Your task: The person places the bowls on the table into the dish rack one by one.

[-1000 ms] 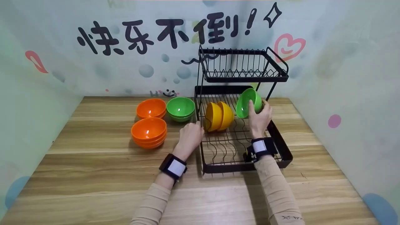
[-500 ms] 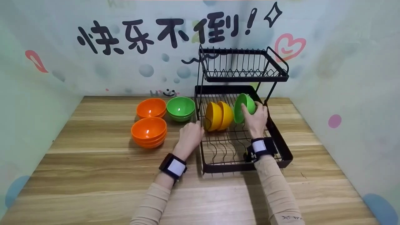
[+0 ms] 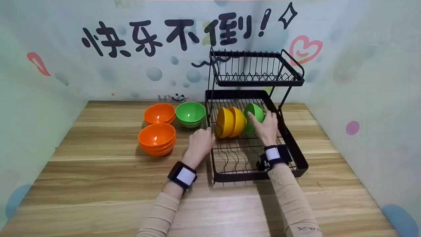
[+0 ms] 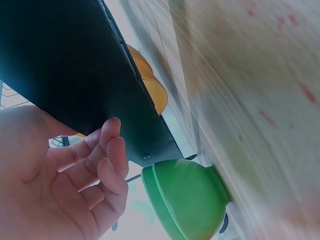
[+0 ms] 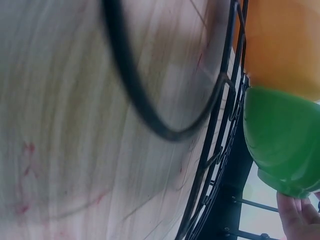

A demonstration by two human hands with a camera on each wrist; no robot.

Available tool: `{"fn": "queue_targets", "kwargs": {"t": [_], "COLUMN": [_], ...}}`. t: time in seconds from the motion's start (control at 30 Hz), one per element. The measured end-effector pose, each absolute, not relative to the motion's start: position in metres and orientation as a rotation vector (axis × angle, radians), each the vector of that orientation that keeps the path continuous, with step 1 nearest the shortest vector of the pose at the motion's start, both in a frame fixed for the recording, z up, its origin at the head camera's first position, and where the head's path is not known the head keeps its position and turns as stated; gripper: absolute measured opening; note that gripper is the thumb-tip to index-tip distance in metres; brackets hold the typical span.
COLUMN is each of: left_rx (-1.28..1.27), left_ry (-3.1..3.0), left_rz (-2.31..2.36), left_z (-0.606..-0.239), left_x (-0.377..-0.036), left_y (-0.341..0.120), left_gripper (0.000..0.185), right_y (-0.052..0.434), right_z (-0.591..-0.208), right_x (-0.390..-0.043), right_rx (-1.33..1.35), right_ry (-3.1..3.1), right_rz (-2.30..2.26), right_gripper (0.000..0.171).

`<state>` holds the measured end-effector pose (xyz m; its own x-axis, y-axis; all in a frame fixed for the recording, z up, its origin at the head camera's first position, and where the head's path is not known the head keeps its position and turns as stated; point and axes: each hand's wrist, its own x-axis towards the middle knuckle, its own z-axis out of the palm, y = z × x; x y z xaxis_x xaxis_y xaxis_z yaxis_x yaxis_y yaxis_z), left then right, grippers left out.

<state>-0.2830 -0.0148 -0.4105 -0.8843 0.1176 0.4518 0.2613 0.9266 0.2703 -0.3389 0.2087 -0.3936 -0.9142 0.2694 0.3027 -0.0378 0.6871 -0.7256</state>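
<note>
On the wooden tabletop [image 3: 98, 171], at three o'clock, stands a black two-tier wire dish rack [image 3: 289, 144]; its lower tier holds two yellow plastic bowls [image 3: 230, 121] on edge; just beside them a green plastic bowl [image 3: 254, 112] is being slotted, the right hand [image 3: 268, 126] gripping it with curled fingers; I judge it nearly seated, so letting go comes next; the left hand [image 3: 200, 143], loosely curled, steadies the rack's edge; at ten o'clock wait two orange bowl stacks [image 3: 157, 138] and one green stack [image 3: 190, 113].
</note>
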Motion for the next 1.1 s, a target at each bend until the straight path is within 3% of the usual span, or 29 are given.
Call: {"fn": "queue_targets", "kwargs": {"t": [0.53,1.1], "left_rx": [-0.269,-0.26], "left_ry": [-2.682,-2.735], "left_rz": [-0.482,-0.509], "left_z": [-0.4105,-0.4058], "left_x": [-0.2849,-0.2858], "left_y": [-0.012,-0.0166], "left_gripper": [0.021,0.024], "right_y": [0.2113,0.207], "right_z": [-0.3974,-0.3955], "right_x": [-0.3433,-0.3423], "right_rx": [-0.049,0.082], "right_ry": [-2.69,-2.753], "right_rz": [1.09,1.083], "right_gripper": [0.086,0.08]}}
